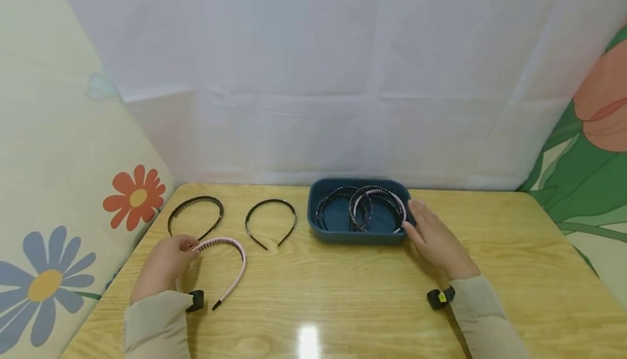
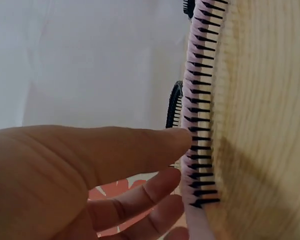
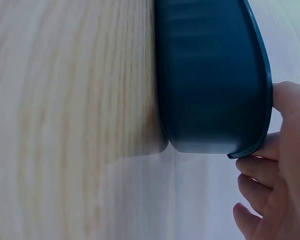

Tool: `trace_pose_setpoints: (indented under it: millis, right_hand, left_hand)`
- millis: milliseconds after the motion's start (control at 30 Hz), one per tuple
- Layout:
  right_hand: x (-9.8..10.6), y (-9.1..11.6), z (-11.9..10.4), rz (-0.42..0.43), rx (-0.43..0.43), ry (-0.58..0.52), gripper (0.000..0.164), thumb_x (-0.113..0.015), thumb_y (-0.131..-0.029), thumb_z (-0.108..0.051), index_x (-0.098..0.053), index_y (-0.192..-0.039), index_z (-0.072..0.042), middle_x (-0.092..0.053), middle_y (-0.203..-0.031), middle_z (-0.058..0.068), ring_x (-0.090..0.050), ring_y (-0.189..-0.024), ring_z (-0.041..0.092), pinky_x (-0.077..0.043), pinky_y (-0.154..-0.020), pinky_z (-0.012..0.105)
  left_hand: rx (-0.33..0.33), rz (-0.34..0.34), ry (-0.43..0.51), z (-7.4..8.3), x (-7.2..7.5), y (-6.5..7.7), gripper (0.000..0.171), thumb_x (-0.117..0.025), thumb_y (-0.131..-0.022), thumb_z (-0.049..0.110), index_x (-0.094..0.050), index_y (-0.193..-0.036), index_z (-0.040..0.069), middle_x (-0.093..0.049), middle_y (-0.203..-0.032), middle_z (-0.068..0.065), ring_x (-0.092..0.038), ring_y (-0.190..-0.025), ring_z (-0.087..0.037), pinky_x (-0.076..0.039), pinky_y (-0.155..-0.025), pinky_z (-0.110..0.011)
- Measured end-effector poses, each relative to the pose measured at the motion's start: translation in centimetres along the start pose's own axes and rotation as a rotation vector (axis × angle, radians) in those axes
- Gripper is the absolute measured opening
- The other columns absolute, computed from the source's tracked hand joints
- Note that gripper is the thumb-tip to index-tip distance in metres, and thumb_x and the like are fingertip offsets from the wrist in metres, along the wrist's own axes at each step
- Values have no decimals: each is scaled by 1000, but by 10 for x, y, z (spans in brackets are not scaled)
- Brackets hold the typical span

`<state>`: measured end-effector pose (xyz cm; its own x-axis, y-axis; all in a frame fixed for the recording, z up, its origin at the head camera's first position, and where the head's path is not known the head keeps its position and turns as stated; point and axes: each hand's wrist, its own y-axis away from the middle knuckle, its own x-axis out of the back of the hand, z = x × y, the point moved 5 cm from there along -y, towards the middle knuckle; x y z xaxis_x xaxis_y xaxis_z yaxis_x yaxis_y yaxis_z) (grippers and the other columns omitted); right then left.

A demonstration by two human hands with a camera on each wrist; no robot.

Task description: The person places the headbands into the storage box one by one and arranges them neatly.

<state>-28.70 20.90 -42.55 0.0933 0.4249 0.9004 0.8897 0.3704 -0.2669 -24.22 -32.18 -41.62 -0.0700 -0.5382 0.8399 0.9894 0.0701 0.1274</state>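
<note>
My left hand point(image 1: 164, 266) pinches a pink headband point(image 1: 244, 264) at its left side, over the table. In the left wrist view, the thumb point(image 2: 177, 141) presses against the pink band, whose black comb teeth point to the right. At the far right of the row is a dark blue plastic bin point(image 1: 357, 237). My right hand point(image 1: 438, 239) holds this bin by its right end. Seen from the right wrist, the thumb point(image 3: 288, 97) lies at the rim and the other fingers bend around the corner below it.
A black toothed headband point(image 1: 221, 211) lies behind my left hand. Between it and the bin lies a thin black headband point(image 1: 271, 201). Several dark headbands and a pale pink one point(image 1: 403, 212) are inside the bin. White cloth point(image 1: 294, 130) hangs behind the wooden table point(image 1: 318, 288).
</note>
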Motion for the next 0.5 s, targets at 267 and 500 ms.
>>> trace_pose_setpoints:
  millis: [267,500]
  right_hand:
    - [3,-3,-2,-10,-9,-2,60,-44,-110,-27,-29,-155,10,-28,-161,28,-22,-149,46,-22,-121,60]
    - [3,-6,-2,-10,-10,-2,60,-44,-110,-27,-28,-155,10,-27,-161,28,-22,-150,45,-22,-122,59]
  left_hand:
    - [30,-48,33,-8,0,0,32,-63,-98,7,-58,-122,-14,-62,-113,-34,-58,-105,-50,-50,-86,-60]
    - [-4,-48,27,-11,2,-2,25,-60,-98,1,-61,-117,-15,-63,-110,-33,-59,-103,-49,-51,-85,-59]
